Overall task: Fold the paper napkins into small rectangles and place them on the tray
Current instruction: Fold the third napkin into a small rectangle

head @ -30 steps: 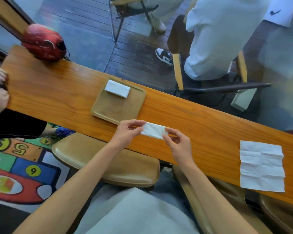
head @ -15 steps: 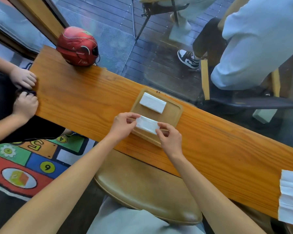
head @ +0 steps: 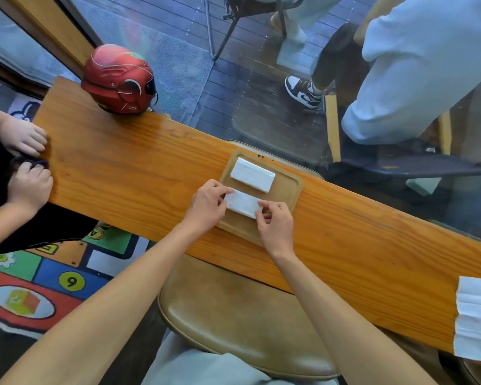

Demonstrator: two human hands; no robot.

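Head view: both hands pinch folded napkin, long axis left-right, on tray.

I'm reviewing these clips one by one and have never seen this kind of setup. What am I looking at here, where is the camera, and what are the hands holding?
There is no machine here: a person wears a wide-angle camera on the head, looking down at their own bare arms. The left hand and right hand each pinch an end of a folded napkin, held over the near part of a wooden tray. Another folded napkin already lies on the tray's far part. The tray sits on a long wooden counter. A red helmet rests at its far left, and an unfolded napkin lies at the right edge. Someone else's hands rest at the left end.
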